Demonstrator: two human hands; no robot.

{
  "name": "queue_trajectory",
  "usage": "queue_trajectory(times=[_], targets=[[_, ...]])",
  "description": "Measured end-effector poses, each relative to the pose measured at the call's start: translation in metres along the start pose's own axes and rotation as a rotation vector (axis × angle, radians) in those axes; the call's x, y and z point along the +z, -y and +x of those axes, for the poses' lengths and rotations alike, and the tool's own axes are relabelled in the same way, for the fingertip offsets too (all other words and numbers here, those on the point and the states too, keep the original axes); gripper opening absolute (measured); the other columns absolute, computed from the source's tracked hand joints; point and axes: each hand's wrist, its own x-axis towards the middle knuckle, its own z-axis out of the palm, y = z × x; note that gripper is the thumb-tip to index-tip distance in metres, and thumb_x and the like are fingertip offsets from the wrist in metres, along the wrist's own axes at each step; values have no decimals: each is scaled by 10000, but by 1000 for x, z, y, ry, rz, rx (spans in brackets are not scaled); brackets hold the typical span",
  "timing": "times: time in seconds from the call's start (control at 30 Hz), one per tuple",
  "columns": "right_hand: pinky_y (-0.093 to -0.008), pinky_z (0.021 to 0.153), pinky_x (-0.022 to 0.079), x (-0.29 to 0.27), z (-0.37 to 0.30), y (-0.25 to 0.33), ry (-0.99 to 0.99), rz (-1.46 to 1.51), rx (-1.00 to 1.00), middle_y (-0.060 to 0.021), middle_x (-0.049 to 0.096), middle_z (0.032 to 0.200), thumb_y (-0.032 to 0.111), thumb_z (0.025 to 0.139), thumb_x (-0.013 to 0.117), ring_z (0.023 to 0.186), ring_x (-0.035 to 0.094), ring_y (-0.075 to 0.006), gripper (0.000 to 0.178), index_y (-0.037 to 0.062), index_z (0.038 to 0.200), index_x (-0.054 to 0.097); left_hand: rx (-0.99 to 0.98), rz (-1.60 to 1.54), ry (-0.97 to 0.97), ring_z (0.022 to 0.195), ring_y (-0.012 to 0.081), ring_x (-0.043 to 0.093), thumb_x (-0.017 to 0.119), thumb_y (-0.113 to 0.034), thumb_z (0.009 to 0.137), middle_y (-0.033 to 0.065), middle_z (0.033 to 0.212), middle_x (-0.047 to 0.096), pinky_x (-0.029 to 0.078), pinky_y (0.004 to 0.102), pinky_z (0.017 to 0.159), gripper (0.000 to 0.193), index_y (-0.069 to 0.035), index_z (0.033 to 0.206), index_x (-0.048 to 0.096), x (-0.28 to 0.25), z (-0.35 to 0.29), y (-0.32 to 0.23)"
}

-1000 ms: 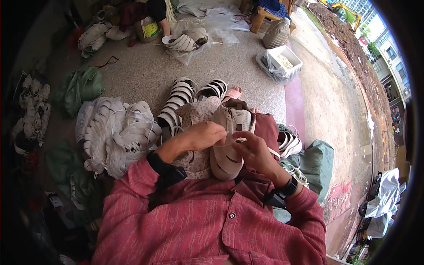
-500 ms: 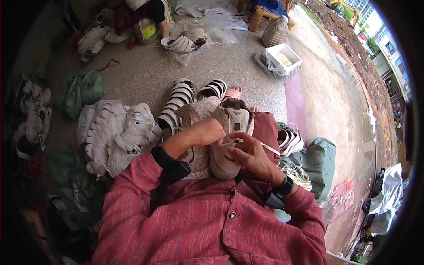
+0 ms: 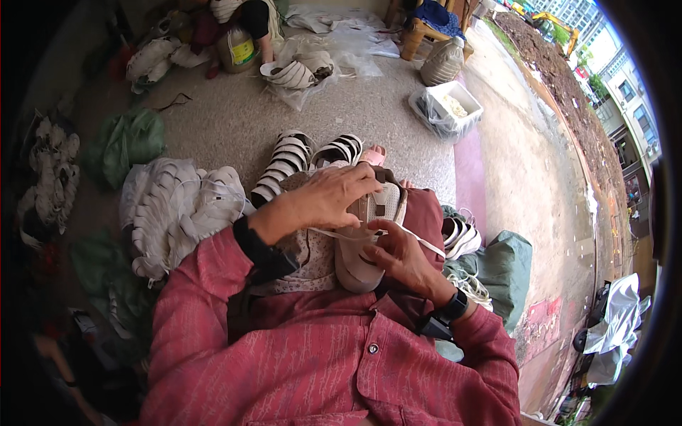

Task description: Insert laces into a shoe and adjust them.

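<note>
A beige and white sneaker [image 3: 359, 270] rests on my lap, toe toward me, with a brown collar at its far end. A white shoelace [image 3: 323, 232] crosses it, with ends out to both sides. My left hand [image 3: 327, 195] arches over the shoe's left side, its thumb and fingers apart near the tongue. Over the lacing area, my right hand [image 3: 406, 259] has curled fingers, the index fingertip at the lace. How firmly it pinches the lace is partly hidden. Under the shoe lies a flower-patterned cloth [image 3: 312, 266].
Stacked white shoe uppers [image 3: 167, 213] lie at left beside a green sack [image 3: 128, 145]. Striped shoe pieces [image 3: 280, 167] stand beyond my lap. At right are a green bag [image 3: 508, 266] and loose laces [image 3: 472, 287]. Farther off are a white tub [image 3: 462, 92] and another person's arm [image 3: 264, 39].
My left hand has opened from a pinch and moved up over the shoe's far part. A stretch of lace now shows at the left of the shoe. My right hand stays near the lacing.
</note>
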Motion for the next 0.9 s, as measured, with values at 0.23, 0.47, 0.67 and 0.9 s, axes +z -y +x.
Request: queue_trajectory(times=[0.23, 0.47, 0.67, 0.9], targets=[[-374, 612, 474, -35, 17, 38, -206, -856, -419, -77, 631, 822, 191, 823, 729, 700, 622, -256, 124, 79, 875, 720, -66, -280, 515, 984, 301, 588, 759, -135, 655, 93, 1111, 547, 479, 385, 834, 453, -64, 1066, 581, 2, 14, 22], [-363, 651, 488, -48, 54, 17, -38, -767, -588, -68, 616, 836, 131, 791, 710, 746, 624, -264, 121, 95, 906, 709, -142, -453, 516, 889, 232, 591, 796, -156, 624, 89, 934, 580, 474, 351, 765, 422, -43, 964, 573, 6, 15, 26], [-364, 647, 492, -42, 58, 24, 67, -831, -598, -51, 611, 840, 101, 771, 685, 753, 626, -253, 119, 82, 887, 667, -147, -520, 328, 783, 195, 563, 804, -134, 634, 62, 848, 563, 457, 325, 681, 356, -25, 880, 570, 20, 0, 25], [-372, 649, 499, -29, 62, 8, 8, -858, -703, -42, 601, 869, 78, 756, 644, 773, 613, -252, 40, 76, 782, 614, -180, -591, 247, 766, 169, 538, 797, -134, 682, 36, 836, 543, 444, 306, 681, 271, -36, 831, 593, 22, -10, 20]])
